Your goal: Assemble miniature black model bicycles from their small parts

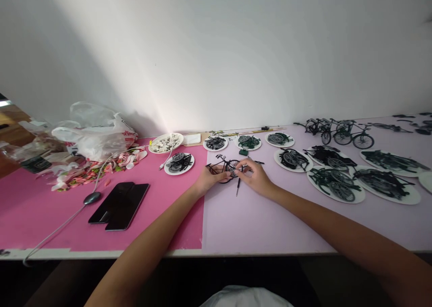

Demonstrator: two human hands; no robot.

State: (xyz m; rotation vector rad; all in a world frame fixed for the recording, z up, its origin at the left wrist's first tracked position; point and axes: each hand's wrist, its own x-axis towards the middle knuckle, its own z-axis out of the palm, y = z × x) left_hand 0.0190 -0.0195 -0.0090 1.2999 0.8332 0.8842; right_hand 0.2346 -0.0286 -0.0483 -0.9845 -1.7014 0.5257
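A black model bicycle point(221, 167) is held between my two hands over the light purple tabletop. My left hand point(213, 178) pinches its lower frame from the left. From the right, my right hand point(252, 175) has its fingertips on the spoked wheel; the exact part pinched is too small to make out. A small screwdriver point(238, 186) lies just below the wheel, between the hands. Beyond the bicycle sits a small dark green block point(243, 152).
White plates of bicycle parts stand behind and right, including a near plate point(313, 194). Finished-looking model bicycles point(344, 133) stand by the wall. Leftward are a bowl of small pale pieces point(166, 143), a plastic bag point(97, 133), phones point(119, 205) and a cable point(64, 226).
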